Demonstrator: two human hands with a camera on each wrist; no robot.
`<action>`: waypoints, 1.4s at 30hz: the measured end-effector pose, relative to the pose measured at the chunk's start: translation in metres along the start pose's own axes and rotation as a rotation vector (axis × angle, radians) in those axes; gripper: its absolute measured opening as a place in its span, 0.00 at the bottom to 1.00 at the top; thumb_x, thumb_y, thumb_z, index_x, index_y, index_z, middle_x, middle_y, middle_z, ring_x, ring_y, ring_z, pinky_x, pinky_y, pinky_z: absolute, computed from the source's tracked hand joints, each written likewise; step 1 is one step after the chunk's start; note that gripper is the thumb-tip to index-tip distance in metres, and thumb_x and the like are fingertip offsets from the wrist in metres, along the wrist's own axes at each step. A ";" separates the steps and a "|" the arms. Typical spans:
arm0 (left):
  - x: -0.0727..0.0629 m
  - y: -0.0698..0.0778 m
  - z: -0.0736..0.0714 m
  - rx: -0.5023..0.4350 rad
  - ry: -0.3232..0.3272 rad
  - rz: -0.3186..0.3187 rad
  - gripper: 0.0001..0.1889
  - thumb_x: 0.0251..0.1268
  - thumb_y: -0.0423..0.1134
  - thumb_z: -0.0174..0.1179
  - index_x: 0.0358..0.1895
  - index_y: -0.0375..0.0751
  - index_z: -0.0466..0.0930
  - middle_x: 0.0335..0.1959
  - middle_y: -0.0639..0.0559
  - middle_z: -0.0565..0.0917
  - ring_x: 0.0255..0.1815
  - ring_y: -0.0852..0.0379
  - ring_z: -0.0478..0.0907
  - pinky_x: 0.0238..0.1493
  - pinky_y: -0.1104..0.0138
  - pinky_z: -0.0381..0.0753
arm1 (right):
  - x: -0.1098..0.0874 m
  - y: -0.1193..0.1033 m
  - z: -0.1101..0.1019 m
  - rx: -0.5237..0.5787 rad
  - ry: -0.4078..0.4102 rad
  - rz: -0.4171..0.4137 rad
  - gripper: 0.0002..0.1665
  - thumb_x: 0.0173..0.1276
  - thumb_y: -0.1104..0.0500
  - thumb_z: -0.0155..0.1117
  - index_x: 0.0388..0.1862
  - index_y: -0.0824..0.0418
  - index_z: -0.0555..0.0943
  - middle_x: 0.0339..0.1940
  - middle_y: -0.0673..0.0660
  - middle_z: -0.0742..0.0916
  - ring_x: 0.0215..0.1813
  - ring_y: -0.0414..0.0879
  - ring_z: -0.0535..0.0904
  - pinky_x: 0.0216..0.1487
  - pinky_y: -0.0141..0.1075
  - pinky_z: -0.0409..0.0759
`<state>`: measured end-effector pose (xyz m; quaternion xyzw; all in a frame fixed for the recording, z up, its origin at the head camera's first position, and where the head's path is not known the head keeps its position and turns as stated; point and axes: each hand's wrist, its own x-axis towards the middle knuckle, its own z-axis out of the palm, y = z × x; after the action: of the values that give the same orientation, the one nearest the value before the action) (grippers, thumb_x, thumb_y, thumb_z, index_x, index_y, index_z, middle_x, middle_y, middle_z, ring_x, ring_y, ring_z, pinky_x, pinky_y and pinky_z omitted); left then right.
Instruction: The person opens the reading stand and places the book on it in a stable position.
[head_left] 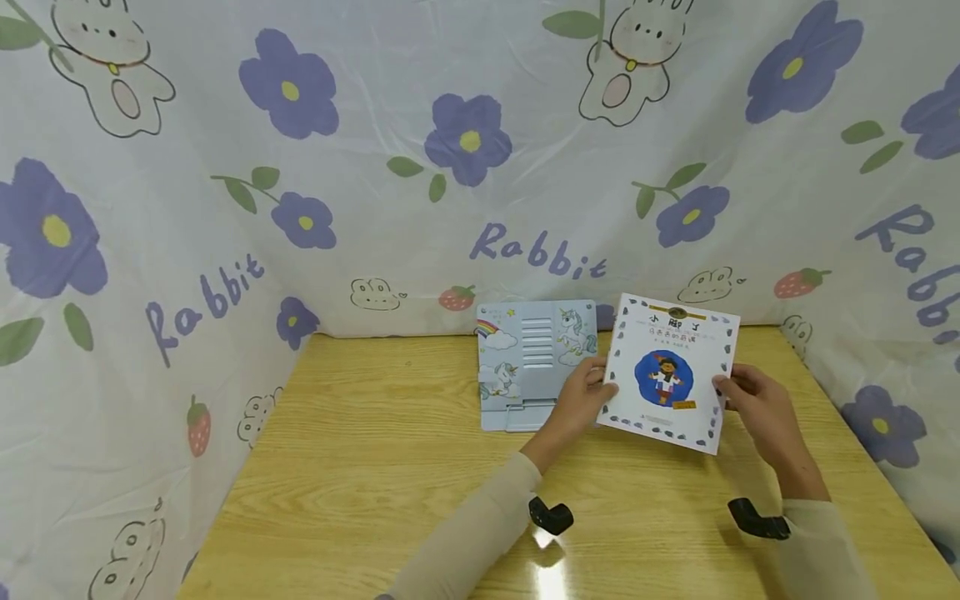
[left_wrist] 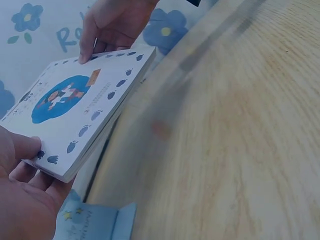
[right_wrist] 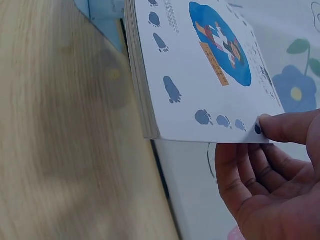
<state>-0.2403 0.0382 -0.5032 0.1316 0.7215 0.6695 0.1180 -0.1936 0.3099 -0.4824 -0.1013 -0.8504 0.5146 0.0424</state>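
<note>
A white picture book [head_left: 697, 400] with a border of small footprints and a blue round picture is held up above the table, its cover facing me. My left hand [head_left: 577, 400] grips its left edge, thumb on the cover and fingers behind. At the opposite edge my right hand [head_left: 761, 404] pinches the book the same way, as the right wrist view shows with the thumb [right_wrist: 287, 127] on the cover and the fingers underneath. Left of the book stands a light blue book stand [head_left: 536, 367] with unicorns, a rainbow and slots; the left hand overlaps its lower right part.
The wooden table [head_left: 360, 450] reaches back to a white curtain [head_left: 375, 200] printed with rabbits, purple flowers and strawberries, which also hangs at both sides. A black strap piece [head_left: 551, 517] shows at the left wrist, and another black piece [head_left: 759, 520] at the right.
</note>
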 end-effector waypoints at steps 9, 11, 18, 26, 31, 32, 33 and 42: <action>0.003 0.013 -0.025 0.052 0.044 0.061 0.20 0.80 0.37 0.60 0.70 0.45 0.76 0.58 0.44 0.90 0.55 0.51 0.89 0.50 0.64 0.88 | 0.005 -0.020 0.014 0.042 0.048 -0.092 0.32 0.86 0.48 0.54 0.76 0.71 0.71 0.63 0.68 0.82 0.44 0.28 0.78 0.44 0.22 0.82; 0.003 0.016 -0.031 0.064 0.058 0.081 0.20 0.79 0.36 0.61 0.70 0.44 0.76 0.57 0.44 0.90 0.55 0.50 0.89 0.50 0.64 0.88 | 0.008 -0.024 0.018 0.052 0.051 -0.114 0.31 0.86 0.49 0.55 0.75 0.71 0.72 0.62 0.66 0.82 0.44 0.28 0.79 0.44 0.22 0.82; 0.000 0.023 -0.056 0.074 0.125 0.093 0.19 0.76 0.36 0.65 0.66 0.45 0.81 0.56 0.45 0.90 0.55 0.51 0.88 0.52 0.64 0.87 | 0.015 -0.042 0.032 0.081 0.014 -0.195 0.30 0.85 0.52 0.57 0.73 0.72 0.74 0.62 0.71 0.83 0.46 0.29 0.78 0.45 0.22 0.83; -0.001 0.024 -0.086 0.084 0.193 0.102 0.16 0.73 0.37 0.68 0.61 0.45 0.86 0.55 0.47 0.87 0.51 0.57 0.84 0.53 0.63 0.84 | 0.026 -0.060 0.052 0.056 -0.009 -0.254 0.27 0.85 0.54 0.58 0.70 0.73 0.76 0.59 0.71 0.84 0.47 0.34 0.79 0.43 0.21 0.82; -0.002 0.024 -0.103 0.125 0.241 0.108 0.15 0.71 0.35 0.69 0.59 0.43 0.87 0.52 0.45 0.88 0.50 0.55 0.83 0.49 0.67 0.84 | 0.031 -0.069 0.066 0.049 -0.023 -0.269 0.25 0.84 0.56 0.59 0.69 0.73 0.76 0.58 0.71 0.84 0.51 0.47 0.82 0.43 0.21 0.83; -0.002 0.024 -0.106 0.132 0.251 0.113 0.15 0.70 0.35 0.69 0.58 0.42 0.88 0.52 0.45 0.88 0.49 0.55 0.82 0.48 0.67 0.83 | 0.032 -0.071 0.069 0.045 -0.022 -0.277 0.24 0.84 0.56 0.59 0.69 0.73 0.77 0.58 0.71 0.84 0.52 0.50 0.82 0.42 0.21 0.82; -0.002 0.025 -0.109 0.138 0.264 0.115 0.15 0.70 0.34 0.70 0.57 0.41 0.88 0.51 0.44 0.88 0.49 0.54 0.82 0.47 0.67 0.83 | 0.034 -0.074 0.071 0.039 -0.021 -0.283 0.24 0.84 0.56 0.59 0.68 0.72 0.77 0.57 0.71 0.85 0.53 0.53 0.83 0.42 0.21 0.82; -0.004 0.030 -0.130 0.158 0.365 0.077 0.15 0.69 0.35 0.70 0.57 0.39 0.89 0.51 0.43 0.88 0.48 0.54 0.83 0.45 0.70 0.81 | 0.044 -0.092 0.093 0.001 -0.036 -0.301 0.23 0.83 0.56 0.61 0.68 0.70 0.78 0.57 0.70 0.86 0.55 0.61 0.85 0.41 0.21 0.83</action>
<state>-0.2802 -0.0826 -0.4631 0.0444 0.7756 0.6276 -0.0512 -0.2643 0.1970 -0.4463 0.0363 -0.8563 0.5047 0.1040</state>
